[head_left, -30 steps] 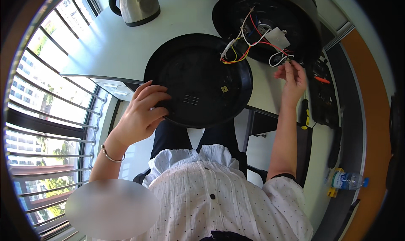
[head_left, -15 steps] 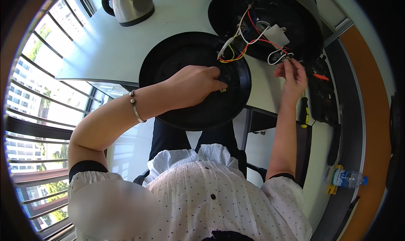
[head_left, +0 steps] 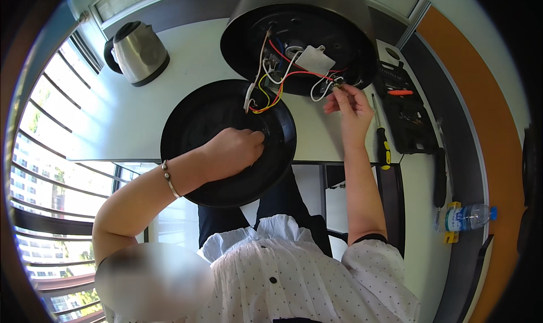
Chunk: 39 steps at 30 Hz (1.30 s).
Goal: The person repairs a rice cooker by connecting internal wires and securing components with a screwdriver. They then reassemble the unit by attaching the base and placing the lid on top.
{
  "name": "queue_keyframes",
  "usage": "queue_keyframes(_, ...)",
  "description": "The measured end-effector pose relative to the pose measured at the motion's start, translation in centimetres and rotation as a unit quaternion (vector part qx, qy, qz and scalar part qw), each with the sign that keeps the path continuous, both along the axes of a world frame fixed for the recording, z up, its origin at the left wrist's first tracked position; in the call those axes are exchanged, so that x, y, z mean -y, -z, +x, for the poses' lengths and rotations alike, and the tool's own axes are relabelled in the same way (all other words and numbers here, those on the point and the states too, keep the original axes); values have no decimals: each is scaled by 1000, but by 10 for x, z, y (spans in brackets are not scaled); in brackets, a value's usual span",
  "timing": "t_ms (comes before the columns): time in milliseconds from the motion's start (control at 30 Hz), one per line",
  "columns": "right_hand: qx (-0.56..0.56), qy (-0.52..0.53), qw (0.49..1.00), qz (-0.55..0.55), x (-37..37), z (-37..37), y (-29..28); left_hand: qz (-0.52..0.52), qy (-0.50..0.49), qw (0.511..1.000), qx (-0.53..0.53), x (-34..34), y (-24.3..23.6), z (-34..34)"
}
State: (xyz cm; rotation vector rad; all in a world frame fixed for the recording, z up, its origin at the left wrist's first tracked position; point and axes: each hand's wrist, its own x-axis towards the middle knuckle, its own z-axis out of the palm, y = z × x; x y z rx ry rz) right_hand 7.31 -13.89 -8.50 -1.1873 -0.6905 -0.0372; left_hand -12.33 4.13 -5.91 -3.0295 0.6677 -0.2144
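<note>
A round black pan-like plate (head_left: 198, 116) sits at the table's front edge, overhanging it. My left hand (head_left: 232, 150) is over its middle, fingers curled down on the inner surface, hiding whatever they grip. Behind it an appliance body (head_left: 254, 49) lies tipped, showing its dark underside, a white square part (head_left: 314, 60) and coloured wires (head_left: 271, 100) running to the plate. My right hand (head_left: 353, 108) pinches a small connector (head_left: 336, 85) where red and white wires meet at the underside's lower right.
A steel kettle (head_left: 141, 57) stands back left. On the right lie a yellow-black screwdriver (head_left: 383, 148), an open black tool case (head_left: 407, 122) with a red-handled tool (head_left: 400, 92), and a plastic bottle (head_left: 469, 217). Barred windows (head_left: 48, 170) line the left.
My left hand went from the plate's left rim to its middle right, over the small brass square, and curled. The view shifted, showing more table back. My right hand keeps pinching the wires.
</note>
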Motion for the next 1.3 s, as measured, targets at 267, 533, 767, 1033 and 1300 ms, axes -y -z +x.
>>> queue_keyframes(267,4,-38,999,21,1,0,0,-176,-70,980,68,14,-23,2)
queue_keyframes(533,-9,-75,997,32,3,4,5,-374,-66,925,-26,43,-43,21)
queue_keyframes(767,-25,-85,995,40,4,2,1,-458,-111,876,-104,60,-44,37)
queue_keyframes(1033,-32,-101,992,64,6,2,1,-614,-170,753,-166,59,-48,59)
queue_keyframes(1300,-33,-116,990,77,9,1,4,-677,-196,685,-185,56,-48,70)
